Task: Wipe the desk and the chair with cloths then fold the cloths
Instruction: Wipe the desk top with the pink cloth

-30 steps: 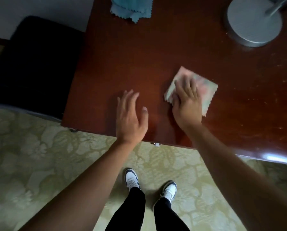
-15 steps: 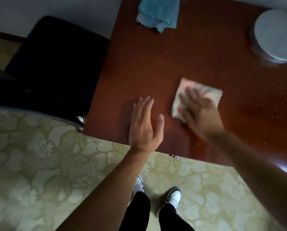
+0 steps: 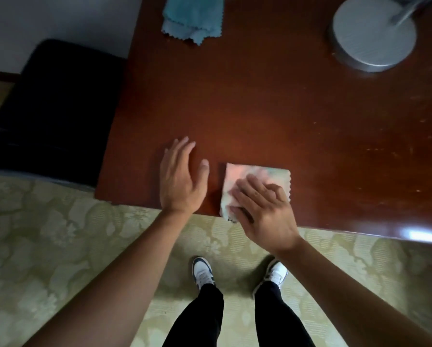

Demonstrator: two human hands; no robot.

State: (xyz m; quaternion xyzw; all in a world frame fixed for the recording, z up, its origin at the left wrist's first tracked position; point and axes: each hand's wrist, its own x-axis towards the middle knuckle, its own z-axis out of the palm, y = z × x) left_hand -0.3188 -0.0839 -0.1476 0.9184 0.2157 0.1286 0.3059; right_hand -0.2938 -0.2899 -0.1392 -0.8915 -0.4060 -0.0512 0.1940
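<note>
A folded pink and green cloth lies at the front edge of the red-brown desk. My right hand presses flat on it, fingers straight and pointing up-left, covering its lower half. Just left of the cloth, my left hand rests flat and open on the bare wood with fingers together. A folded blue cloth lies at the desk's far left edge. The black chair stands left of the desk, dark and partly out of view.
A round grey lamp base stands at the desk's far right. A patterned green carpet covers the floor, and my legs and white shoes are below the desk's front edge. A pale wall shows at top left.
My right hand slid the pink cloth toward me and to the left, down to the desk's front edge. My left hand stayed flat on the wood beside it.
</note>
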